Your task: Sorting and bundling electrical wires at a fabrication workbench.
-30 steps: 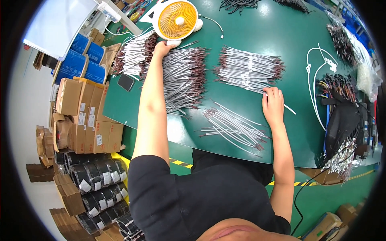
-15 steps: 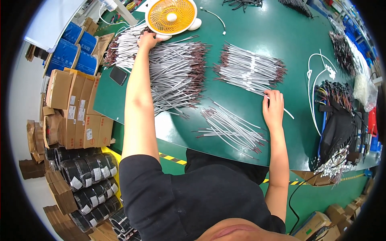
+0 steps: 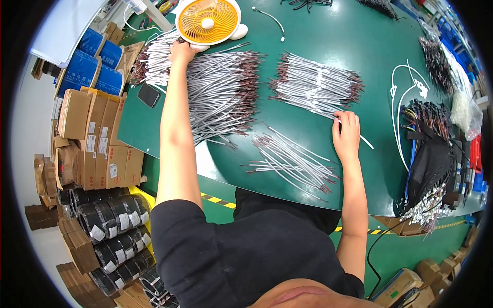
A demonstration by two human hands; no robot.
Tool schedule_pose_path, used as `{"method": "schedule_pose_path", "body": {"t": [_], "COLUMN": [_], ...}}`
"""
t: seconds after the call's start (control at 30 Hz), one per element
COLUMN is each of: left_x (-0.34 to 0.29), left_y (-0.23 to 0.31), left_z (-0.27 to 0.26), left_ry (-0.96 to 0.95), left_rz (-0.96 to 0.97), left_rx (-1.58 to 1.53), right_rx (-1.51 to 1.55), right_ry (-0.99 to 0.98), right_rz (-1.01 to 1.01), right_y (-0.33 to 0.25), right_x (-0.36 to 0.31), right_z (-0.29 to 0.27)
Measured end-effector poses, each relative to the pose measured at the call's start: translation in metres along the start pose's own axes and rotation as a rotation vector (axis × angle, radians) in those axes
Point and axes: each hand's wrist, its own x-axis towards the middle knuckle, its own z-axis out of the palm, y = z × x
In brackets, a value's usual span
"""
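right fingers (image 3: 348, 118) bent over a white cable (image 3: 367, 142); cannot tell whether they pinch it or only rest on it. the cable passes under the right hand (image 3: 347, 131), one end sticking out on the far side, pointing down and to the right. left fingers curled by the white foot of the fan (image 3: 208, 23); thumb side touching the foot, it seems, but cannot tell whether the left hand (image 3: 181, 53) grasps it.

the fan: orange grille, white rim, tilted face-up, near the far left part of the green table (image 3: 308, 31). cable: at the near edge of the bundle (image 3: 317, 84), grey wires with brown ends, white band across the middle.

next out: big pile (image 3: 223, 95) of grey wires, brown ends to the right, just beside the left forearm and below the fan. loose wires (image 3: 295, 159) fanned out near the table's near edge, between the forearms. white pile (image 3: 154, 59) left of the left hand; dark phone (image 3: 149, 95) below it.

farther: short white lead (image 3: 269, 21) right of the fan, well apart from the bundle. long white loop (image 3: 398, 108) to the right, near a black bag (image 3: 431, 159). cartons (image 3: 97, 138) stacked beyond the table's left side; black rolls (image 3: 113, 220) lower down.
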Motion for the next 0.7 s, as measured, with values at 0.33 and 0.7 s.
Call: {"method": "schedule_pose_path", "body": {"t": [0.33,0.7], "left_x": [-0.092,-0.072], "left_y": [0.216,0.320], "left_z": [-0.047,0.041], "left_ry": [-0.024,-0.034], "left_rz": [0.837,0.490], "left_rx": [-0.020,-0.179], "right_rx": [-0.032,0.028], "right_ry": [-0.001,-0.001], "right_rz": [0.021,0.021], "right_y": [0.003,0.007], "right_x": [-0.001,-0.005], "right_z": [-0.004,-0.002]}}
